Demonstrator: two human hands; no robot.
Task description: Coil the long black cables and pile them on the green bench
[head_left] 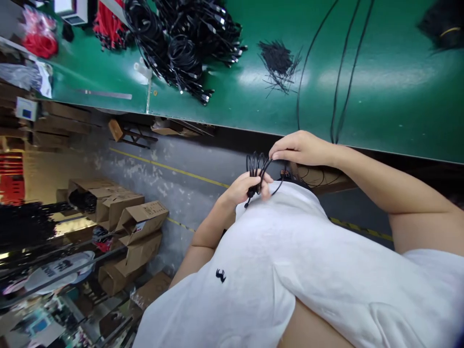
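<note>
A coil of thin black cable [255, 166] is gripped by my left hand [243, 187], its loops standing up above the thumb and fingers. A dark connector end seems to poke out below that grip. My right hand [302, 147] is closed, pinching the same cable between thumb and fingertips just right of the coil. Both hands are in front of my white shirt, close to the edge of the green table [253, 108]. Long black cable strands [340, 87] run across the tabletop and drop over its edge near my right wrist.
Bundles of black cables with metal plugs [184, 43] lie on the table, with red cables [108, 24] farther left. A pile of short black ties [277, 58] sits nearer the strands. Open cardboard boxes [143, 220] and a wooden stool [126, 133] stand on the grey floor.
</note>
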